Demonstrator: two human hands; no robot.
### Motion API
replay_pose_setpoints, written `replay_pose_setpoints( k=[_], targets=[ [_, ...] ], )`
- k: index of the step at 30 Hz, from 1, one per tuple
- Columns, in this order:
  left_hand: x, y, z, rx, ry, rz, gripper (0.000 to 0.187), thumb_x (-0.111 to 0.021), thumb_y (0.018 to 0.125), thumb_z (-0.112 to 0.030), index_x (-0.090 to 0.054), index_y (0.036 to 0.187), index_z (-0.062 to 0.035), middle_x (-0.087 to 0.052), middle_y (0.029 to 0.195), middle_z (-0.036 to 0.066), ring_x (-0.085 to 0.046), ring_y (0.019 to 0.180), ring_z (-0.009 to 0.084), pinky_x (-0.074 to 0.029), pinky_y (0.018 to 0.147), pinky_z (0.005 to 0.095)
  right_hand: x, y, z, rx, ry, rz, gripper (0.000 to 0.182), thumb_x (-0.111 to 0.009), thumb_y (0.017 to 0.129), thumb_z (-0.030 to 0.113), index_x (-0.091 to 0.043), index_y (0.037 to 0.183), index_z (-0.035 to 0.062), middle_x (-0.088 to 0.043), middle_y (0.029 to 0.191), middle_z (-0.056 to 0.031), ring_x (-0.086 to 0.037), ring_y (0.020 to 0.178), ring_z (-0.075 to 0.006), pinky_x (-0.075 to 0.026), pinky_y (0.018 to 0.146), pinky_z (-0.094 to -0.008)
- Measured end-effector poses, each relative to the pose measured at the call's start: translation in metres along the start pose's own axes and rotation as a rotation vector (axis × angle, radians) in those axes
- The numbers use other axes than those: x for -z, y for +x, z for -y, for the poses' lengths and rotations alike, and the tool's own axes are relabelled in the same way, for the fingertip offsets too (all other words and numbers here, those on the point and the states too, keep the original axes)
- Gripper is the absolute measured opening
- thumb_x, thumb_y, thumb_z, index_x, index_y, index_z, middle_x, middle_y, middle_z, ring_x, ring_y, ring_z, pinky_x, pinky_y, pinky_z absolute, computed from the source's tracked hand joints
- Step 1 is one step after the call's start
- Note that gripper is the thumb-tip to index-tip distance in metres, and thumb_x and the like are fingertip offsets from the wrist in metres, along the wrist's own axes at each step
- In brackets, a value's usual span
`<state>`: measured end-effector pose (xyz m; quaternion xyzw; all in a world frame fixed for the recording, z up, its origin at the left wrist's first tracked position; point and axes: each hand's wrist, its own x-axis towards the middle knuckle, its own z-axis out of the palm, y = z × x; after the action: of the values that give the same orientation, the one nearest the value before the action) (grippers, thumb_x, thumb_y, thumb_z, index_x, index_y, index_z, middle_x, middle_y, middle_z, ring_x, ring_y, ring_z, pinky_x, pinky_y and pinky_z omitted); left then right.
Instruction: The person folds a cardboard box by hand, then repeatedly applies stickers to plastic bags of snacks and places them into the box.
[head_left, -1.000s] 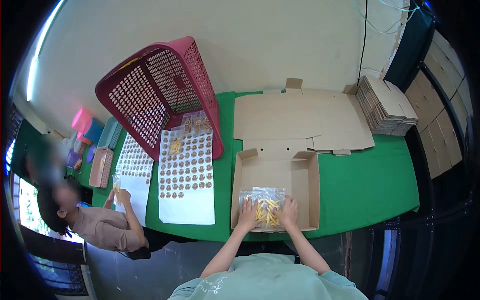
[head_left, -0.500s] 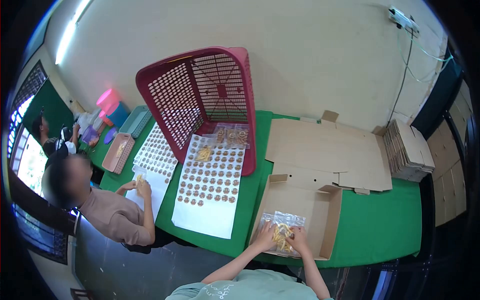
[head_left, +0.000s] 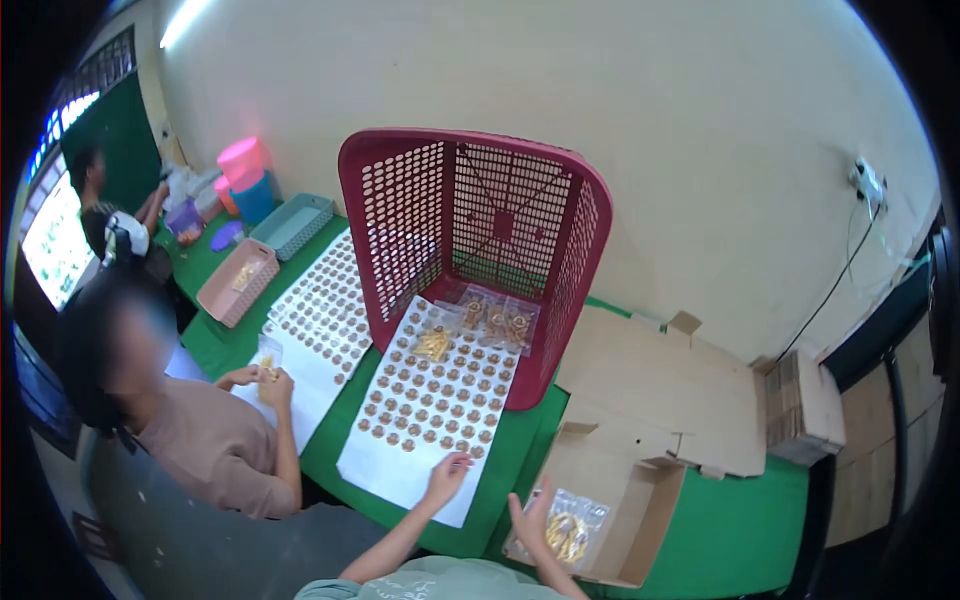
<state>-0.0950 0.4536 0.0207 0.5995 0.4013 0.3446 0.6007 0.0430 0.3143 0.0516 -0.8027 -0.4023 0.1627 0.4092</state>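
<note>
My left hand (head_left: 448, 480) is at the lower right of a white sheet (head_left: 402, 454) with rows of round brown stickers. Its fingers are drawn together by the last row; what they hold, if anything, is too small to tell. Over the left side of an open cardboard box (head_left: 658, 508), my right hand (head_left: 533, 518) has its fingers spread and holds nothing. Clear bags with yellow sticks (head_left: 568, 538) lie in that box, partly behind my right hand. Another bag of yellow pieces (head_left: 432, 345) rests on the sheet.
A red basket (head_left: 592, 250) lies on its side, with bags of brown snacks (head_left: 497, 318) inside. On the left, a co-worker (head_left: 215, 440) holds a small bag near another sticker sheet (head_left: 325, 300). Flat cardboard (head_left: 640, 375) and stacked cartons (head_left: 805, 405) are at the right; another person sits farther back.
Both my hands have come off the bags in the box. My left hand has moved left to the sticker sheet, and my right hand has opened. The view has turned left.
</note>
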Motion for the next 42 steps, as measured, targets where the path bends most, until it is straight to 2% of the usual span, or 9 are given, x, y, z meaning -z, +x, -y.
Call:
replay_pose_setpoints(
  k=[8, 9, 11, 21, 26, 32, 35, 39, 42],
  targets=[
    [0.039, 0.068, 0.013, -0.097, 0.076, -0.075, 0.018, -0.048, 0.079, -0.001, -0.054, 0.096, -0.0015, -0.061, 0.087, 0.009, -0.059, 0.077, 0.014, -0.047, 0.067, 0.0264, -0.025, 0.009, 0.029, -0.039, -0.219, -0.035, 0.066, -0.049, 0.072, 0.0, -0.015, 0.127, -0.0103, -0.029, 0.124, -0.0284, -0.028, 0.116, -0.0407, -0.022, 0.099, -0.0402],
    [0.044, 0.08, -0.001, 0.056, 0.023, -0.068, 0.02, -0.048, 0.077, 0.001, -0.054, 0.096, -0.0017, -0.06, 0.084, 0.01, -0.058, 0.076, 0.0174, -0.047, 0.065, 0.0279, -0.027, 0.009, 0.026, -0.06, -0.212, -0.039, 0.064, -0.047, 0.072, -0.002, -0.015, 0.127, -0.0101, -0.03, 0.124, -0.0281, -0.029, 0.116, -0.0397, -0.022, 0.099, -0.0398],
    [0.051, 0.111, 0.006, -0.189, 0.235, -0.159, 0.022, -0.05, 0.075, 0.0, -0.053, 0.097, -0.0017, -0.056, 0.084, 0.011, -0.056, 0.076, 0.0231, -0.045, 0.068, 0.0323, -0.027, 0.008, 0.022, -0.114, -0.197, -0.05, 0.061, -0.044, 0.072, -0.004, -0.016, 0.127, -0.0096, -0.031, 0.123, -0.0274, -0.031, 0.116, -0.0376, -0.022, 0.099, -0.039],
    [0.073, 0.217, -0.018, -0.445, 0.531, -0.45, 0.058, -0.061, 0.071, -0.011, -0.034, 0.12, 0.0023, -0.037, 0.119, 0.022, -0.035, 0.112, 0.0374, -0.029, 0.094, 0.0423, -0.034, 0.006, 0.008, -0.218, 0.073, -0.157, 0.059, -0.038, 0.074, -0.007, -0.02, 0.128, 0.0078, -0.05, 0.104, -0.0186, -0.053, 0.092, -0.0267, -0.041, 0.078, -0.031],
    [0.074, 0.245, -0.005, -0.256, 0.744, -0.407, 0.059, -0.064, 0.069, -0.016, -0.039, 0.12, -0.0014, -0.037, 0.124, 0.017, -0.034, 0.116, 0.0348, -0.023, 0.097, 0.046, -0.034, 0.01, 0.014, -0.191, 0.037, -0.167, 0.059, -0.042, 0.073, -0.006, -0.021, 0.127, 0.0074, -0.052, 0.099, -0.0179, -0.054, 0.088, -0.0255, -0.042, 0.076, -0.0317],
    [0.086, 0.225, -0.033, -0.353, 0.373, -0.238, 0.045, -0.061, 0.07, -0.008, -0.051, 0.113, -0.0049, -0.051, 0.115, 0.014, -0.047, 0.108, 0.0294, -0.032, 0.093, 0.0393, -0.027, 0.015, 0.012, -0.278, 0.251, -0.12, 0.06, -0.055, 0.073, 0.005, -0.025, 0.125, 0.0062, -0.047, 0.108, -0.0149, -0.05, 0.095, -0.0259, -0.039, 0.081, -0.0344],
    [0.075, 0.184, -0.07, -0.471, 0.343, -0.294, 0.044, -0.059, 0.07, -0.005, -0.051, 0.113, -0.0039, -0.052, 0.114, 0.014, -0.049, 0.106, 0.0298, -0.035, 0.091, 0.0368, -0.005, 0.033, 0.044, -0.299, -0.069, -0.156, 0.059, -0.059, 0.073, 0.007, -0.029, 0.123, 0.0027, -0.041, 0.114, -0.0181, -0.044, 0.103, -0.0294, -0.035, 0.088, -0.0365],
    [0.018, 0.11, -0.102, -0.449, 0.103, -0.243, 0.044, -0.062, 0.07, -0.007, -0.052, 0.112, -0.0049, -0.054, 0.112, 0.014, -0.05, 0.102, 0.0289, -0.036, 0.09, 0.035, 0.024, 0.07, 0.091, -0.208, 0.463, 0.106, 0.056, -0.061, 0.076, 0.016, -0.032, 0.122, 0.0039, -0.043, 0.116, -0.014, -0.042, 0.108, -0.0244, -0.037, 0.087, -0.0373],
    [-0.035, 0.035, -0.108, -0.507, 0.204, 0.175, 0.054, -0.066, 0.069, -0.022, -0.048, 0.118, -0.0088, -0.04, 0.126, 0.014, -0.038, 0.115, 0.0287, -0.028, 0.095, 0.0393, 0.039, 0.083, 0.123, -0.19, 0.859, 0.207, 0.045, -0.06, 0.079, 0.016, -0.039, 0.117, 0.0024, -0.047, 0.112, -0.0116, -0.047, 0.103, -0.0192, -0.04, 0.085, -0.033]
  ],
)
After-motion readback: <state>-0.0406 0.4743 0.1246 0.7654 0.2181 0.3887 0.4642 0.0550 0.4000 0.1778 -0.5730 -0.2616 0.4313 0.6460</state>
